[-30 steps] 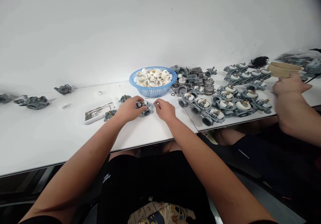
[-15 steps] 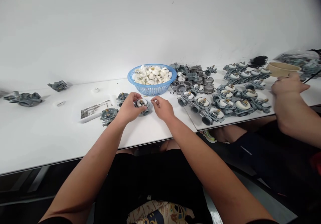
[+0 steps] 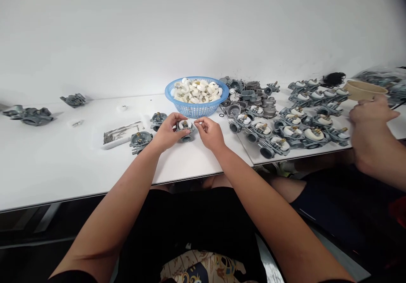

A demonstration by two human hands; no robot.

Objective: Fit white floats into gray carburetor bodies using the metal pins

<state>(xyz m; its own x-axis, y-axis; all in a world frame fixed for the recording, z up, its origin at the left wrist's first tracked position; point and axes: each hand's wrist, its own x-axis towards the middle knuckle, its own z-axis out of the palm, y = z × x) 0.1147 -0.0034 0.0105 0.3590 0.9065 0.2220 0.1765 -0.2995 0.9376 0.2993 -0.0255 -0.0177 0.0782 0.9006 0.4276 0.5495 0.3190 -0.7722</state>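
A grey metal carburetor body (image 3: 187, 138) with a white float (image 3: 184, 125) set in its upturned side stands on the white table. My left hand (image 3: 168, 134) grips it from the left, thumb along the near side and fingers around the far side. Close to its right edge, my right hand (image 3: 211, 134) has thumb and forefinger pinched together; whatever they hold is too small to make out. Just left of my left hand are two carburetor bodies without floats, one nearer (image 3: 140, 139) and one farther (image 3: 158, 118).
Behind my hands stands a blue basket (image 3: 197, 111) heaped with white floats. A clear tray (image 3: 109, 146) of thin metal pins lies left. Many carburetors with floats (image 3: 282, 144) crowd the right side, where another person's hand (image 3: 369, 113) reaches by a tan bowl (image 3: 364, 89).
The whole view has shifted slightly, with the table things appearing farther right. My left hand keeps its grip on the carburetor, and my right fingers stay pinched beside it.
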